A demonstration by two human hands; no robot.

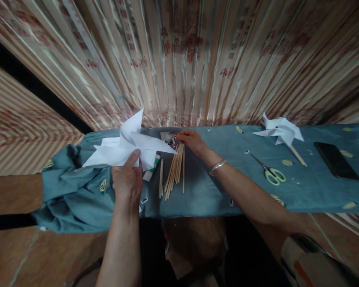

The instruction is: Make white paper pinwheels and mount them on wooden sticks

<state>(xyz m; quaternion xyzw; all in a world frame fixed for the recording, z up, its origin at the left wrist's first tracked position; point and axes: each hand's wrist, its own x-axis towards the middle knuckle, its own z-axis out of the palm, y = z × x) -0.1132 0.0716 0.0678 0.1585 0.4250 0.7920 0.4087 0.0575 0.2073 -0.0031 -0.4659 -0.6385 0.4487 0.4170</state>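
Near: folded paper pinwheel (pixel 131 145) over left part of blue cloth (pixel 203 191), pinched in left hand (pixel 126 179), thumb on top | likely light, thin, easy to crease; best hold at centre | wooden sticks (pixel 175 171) beside | far: right hand (pixel 191 140) at small shiny pieces (pixel 169 140), closure unclear

Matt white paper pinwheel (pixel 128 145), pale bare wooden sticks (pixel 175 169), soft matt blue cloth (pixel 203 191), shiny satin curtain (pixel 179 59), glossy black phone (pixel 336 160).

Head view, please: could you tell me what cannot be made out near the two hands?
1. Head view: small items by the right hand, too small and dark to identify.
2. Head view: green-and-white box, mostly covered by the folded paper that the left hand holds.
3. Whether the right hand grips anything: unclear.
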